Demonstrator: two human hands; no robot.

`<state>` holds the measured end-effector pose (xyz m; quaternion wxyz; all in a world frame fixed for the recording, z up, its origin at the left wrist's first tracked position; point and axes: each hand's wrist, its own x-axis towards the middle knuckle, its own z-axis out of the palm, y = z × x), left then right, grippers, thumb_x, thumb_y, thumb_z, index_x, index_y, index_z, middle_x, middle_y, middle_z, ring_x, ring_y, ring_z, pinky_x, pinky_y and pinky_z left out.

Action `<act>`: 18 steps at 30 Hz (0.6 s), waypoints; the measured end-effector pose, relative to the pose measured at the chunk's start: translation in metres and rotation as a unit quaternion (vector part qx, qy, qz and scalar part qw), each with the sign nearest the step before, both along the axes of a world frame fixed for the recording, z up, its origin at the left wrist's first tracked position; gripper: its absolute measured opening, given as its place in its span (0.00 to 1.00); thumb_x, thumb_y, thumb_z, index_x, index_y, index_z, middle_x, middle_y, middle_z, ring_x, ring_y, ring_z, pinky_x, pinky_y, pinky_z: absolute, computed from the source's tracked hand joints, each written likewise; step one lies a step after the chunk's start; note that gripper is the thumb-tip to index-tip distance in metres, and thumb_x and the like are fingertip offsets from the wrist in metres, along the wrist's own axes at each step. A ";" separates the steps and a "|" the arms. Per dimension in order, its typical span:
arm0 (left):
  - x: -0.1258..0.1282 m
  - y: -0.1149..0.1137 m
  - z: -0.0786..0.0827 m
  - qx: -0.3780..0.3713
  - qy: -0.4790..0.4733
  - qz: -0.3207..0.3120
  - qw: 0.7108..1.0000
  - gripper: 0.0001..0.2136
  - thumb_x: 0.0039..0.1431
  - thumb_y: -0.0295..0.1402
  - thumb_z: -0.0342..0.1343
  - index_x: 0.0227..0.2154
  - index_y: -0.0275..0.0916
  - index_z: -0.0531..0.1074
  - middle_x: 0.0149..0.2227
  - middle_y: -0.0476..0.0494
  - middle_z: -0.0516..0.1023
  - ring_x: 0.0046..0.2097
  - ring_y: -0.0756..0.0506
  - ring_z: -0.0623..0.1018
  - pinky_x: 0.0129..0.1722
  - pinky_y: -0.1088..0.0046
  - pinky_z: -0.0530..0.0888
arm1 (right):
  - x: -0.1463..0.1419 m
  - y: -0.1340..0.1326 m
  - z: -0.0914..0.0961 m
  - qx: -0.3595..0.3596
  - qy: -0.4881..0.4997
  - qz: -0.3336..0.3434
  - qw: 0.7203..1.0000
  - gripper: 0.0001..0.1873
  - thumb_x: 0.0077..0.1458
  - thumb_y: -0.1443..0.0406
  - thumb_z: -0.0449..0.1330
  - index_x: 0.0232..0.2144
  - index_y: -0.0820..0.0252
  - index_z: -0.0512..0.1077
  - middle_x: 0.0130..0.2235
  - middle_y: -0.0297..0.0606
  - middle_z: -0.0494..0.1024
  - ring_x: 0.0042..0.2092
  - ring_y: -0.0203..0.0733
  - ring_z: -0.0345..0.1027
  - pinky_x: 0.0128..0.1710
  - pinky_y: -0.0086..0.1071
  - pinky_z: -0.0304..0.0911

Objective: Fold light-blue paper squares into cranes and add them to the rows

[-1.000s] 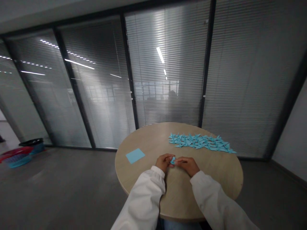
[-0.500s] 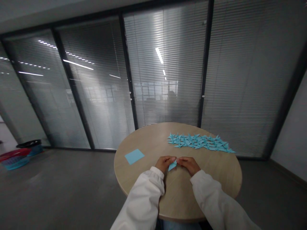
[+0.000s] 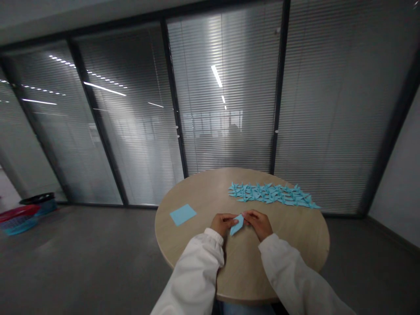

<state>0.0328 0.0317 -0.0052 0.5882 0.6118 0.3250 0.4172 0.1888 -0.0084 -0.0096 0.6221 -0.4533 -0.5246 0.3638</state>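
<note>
Between my two hands is a small piece of folded blue paper [image 3: 236, 225], held just over the near middle of the round wooden table [image 3: 249, 275]. My left hand [image 3: 223, 223] pinches its left side, with the thumb lying on the paper. At the upper right corner, the fingertips of my right hand [image 3: 258, 222] grip the edge. Off to the left lies a flat sheet of blue paper [image 3: 183, 215]. Beyond my right hand, several blue origami cranes [image 3: 272, 194] sit packed together in rows.
Glass partitions with blinds [image 3: 226, 96] stand behind the table. On the floor at far left are a red and blue basket [image 3: 18, 218] and a dark-rimmed blue basket [image 3: 44, 203]. A pale wall [image 3: 397, 183] rises at the right.
My right hand has shifted slightly up, and more of the folded paper now shows between the hands. The flat sheet and the cranes stay where they were.
</note>
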 end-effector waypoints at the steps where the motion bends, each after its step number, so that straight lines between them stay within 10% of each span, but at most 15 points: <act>1: 0.000 0.000 0.001 -0.005 -0.010 0.018 1.000 0.17 0.30 0.35 0.64 0.27 0.31 0.76 0.24 0.43 0.77 0.25 0.49 0.73 0.28 0.74 0.68 | -0.001 0.000 0.000 0.000 -0.001 -0.003 1.000 0.17 0.38 0.54 0.61 0.27 0.62 0.71 0.25 0.37 0.73 0.28 0.39 0.65 0.27 0.29 0.60; 18: 0.002 -0.009 0.017 -0.020 -0.037 0.064 0.997 0.19 0.28 0.34 0.65 0.28 0.30 0.72 0.15 0.49 0.72 0.18 0.53 0.68 0.21 0.78 0.65 | -0.005 -0.003 0.001 -0.007 -0.070 0.072 0.995 0.18 0.35 0.52 0.61 0.18 0.61 0.67 0.20 0.33 0.72 0.26 0.39 0.65 0.29 0.30 0.59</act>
